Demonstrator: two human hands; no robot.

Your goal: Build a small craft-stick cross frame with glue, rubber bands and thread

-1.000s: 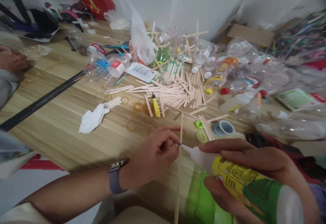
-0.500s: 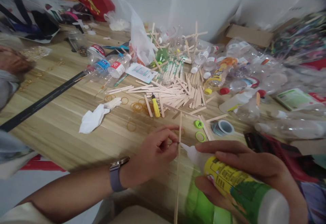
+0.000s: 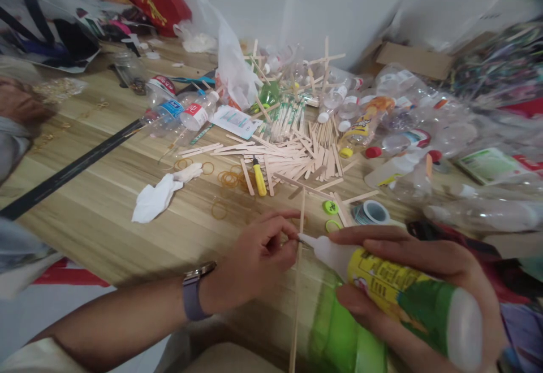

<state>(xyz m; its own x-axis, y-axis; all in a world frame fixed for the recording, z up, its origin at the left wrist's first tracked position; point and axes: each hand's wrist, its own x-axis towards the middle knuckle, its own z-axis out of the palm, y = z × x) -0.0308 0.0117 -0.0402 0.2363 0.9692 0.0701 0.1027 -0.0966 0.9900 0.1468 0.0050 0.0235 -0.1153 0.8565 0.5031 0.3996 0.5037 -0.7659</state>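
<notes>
My left hand [image 3: 265, 254], a watch on its wrist, is pinched beside a long thin wooden strip [image 3: 296, 299]; whatever lies between its fingertips is too small to make out. The strip runs from the front edge toward the pile of flat wooden sticks [image 3: 280, 161]. My right hand [image 3: 428, 271] is wrapped round a glue bottle [image 3: 394, 294] with a yellow and green label. The bottle is tilted, its white nozzle touching or almost touching the strip near my left fingertips. A green translucent container [image 3: 339, 328] sits below the bottle.
Plastic bottles [image 3: 407, 135] crowd the right side. A yellow-handled tool [image 3: 258, 178], rubber bands [image 3: 229, 178], a white tissue [image 3: 156, 196] and a wire spool [image 3: 375, 213] lie mid-table. A black strip [image 3: 76, 167] crosses the left. Another person's hand [image 3: 21, 102] rests at the far left.
My right hand and the glue bottle have shifted slightly right, and the bottle lies a little flatter. The strip's upper end has moved slightly right. My left hand has hardly moved.
</notes>
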